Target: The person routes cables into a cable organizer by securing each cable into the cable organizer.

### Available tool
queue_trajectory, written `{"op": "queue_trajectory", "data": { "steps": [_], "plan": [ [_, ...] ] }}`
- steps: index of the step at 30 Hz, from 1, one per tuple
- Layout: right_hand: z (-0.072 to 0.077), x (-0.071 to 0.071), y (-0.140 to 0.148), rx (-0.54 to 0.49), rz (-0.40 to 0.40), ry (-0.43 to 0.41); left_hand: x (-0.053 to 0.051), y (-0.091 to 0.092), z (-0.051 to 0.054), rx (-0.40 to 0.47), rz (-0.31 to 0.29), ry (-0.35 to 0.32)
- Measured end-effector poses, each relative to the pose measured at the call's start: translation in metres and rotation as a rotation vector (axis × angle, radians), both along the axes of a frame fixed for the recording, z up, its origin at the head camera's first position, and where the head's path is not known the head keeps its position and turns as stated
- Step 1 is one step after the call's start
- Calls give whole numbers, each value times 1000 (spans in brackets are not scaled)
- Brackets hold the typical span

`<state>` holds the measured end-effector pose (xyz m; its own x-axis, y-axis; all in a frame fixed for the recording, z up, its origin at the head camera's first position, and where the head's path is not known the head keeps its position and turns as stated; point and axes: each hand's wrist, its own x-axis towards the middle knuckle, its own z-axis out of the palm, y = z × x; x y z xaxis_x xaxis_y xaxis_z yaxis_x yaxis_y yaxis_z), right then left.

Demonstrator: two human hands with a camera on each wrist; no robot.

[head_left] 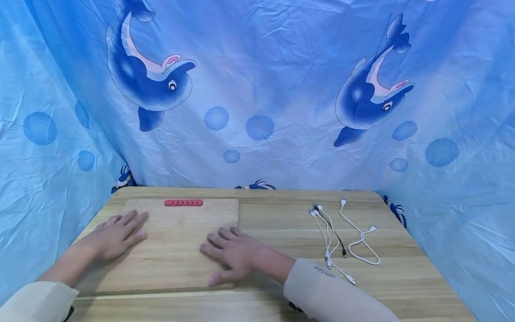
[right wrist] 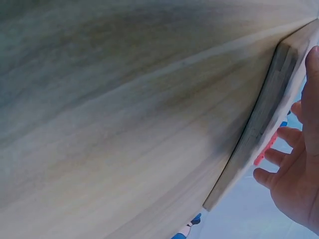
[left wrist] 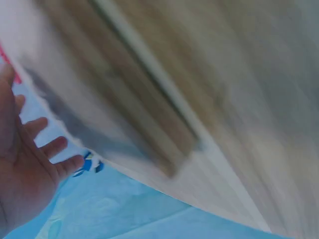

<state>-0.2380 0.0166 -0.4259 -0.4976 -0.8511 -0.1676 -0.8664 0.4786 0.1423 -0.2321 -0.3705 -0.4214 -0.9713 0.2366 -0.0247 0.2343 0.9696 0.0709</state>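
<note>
A flat wooden board [head_left: 173,250] lies on the left part of the table, its thick edge [right wrist: 269,109] showing in the right wrist view. Over the board's left side is my left hand [head_left: 116,237], fingers spread and holding nothing. My right hand [head_left: 235,255] is at the board's right edge, also with fingers apart and nothing gripped. Whether either palm touches the wood I cannot tell. At the far edge of the board sits a red slotted strip [head_left: 183,203]. In the left wrist view my left hand [left wrist: 30,159] shows relaxed, straight fingers.
On the right of the wooden table [head_left: 277,214] lies a bunch of white cables [head_left: 331,232] with a black cable [head_left: 337,236] among them. Farther right is a single looped white cable [head_left: 362,239]. A blue dolphin-print curtain [head_left: 281,89] encloses the table's back and sides.
</note>
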Motion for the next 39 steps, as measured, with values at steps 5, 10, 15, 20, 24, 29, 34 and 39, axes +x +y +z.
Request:
{"op": "queue_trajectory", "data": {
  "steps": [5, 10, 15, 20, 24, 29, 34, 39],
  "plan": [
    [-2, 0, 2, -4, 1, -52, 0, -5, -9, 7, -45, 17],
    [-3, 1, 5, -4, 2, -100, -2, -8, -13, 26, -59, 41],
    [-3, 3, 7, -8, 7, -80, -4, -6, -15, 31, -65, 50],
    [0, 4, 9, -4, -4, -85, -6, -6, -15, 42, -85, 64],
    [1, 4, 7, -12, 2, -85, -5, -8, -12, 39, -89, 67],
    [1, 3, 5, -2, -3, -96, -4, -9, -8, 44, -96, 60],
    [1, 3, 5, 9, -10, -98, -5, -9, -8, 48, -94, 46],
    [2, 3, 5, 8, -6, -102, -5, -10, -8, 44, -97, 53]
  ]
}}
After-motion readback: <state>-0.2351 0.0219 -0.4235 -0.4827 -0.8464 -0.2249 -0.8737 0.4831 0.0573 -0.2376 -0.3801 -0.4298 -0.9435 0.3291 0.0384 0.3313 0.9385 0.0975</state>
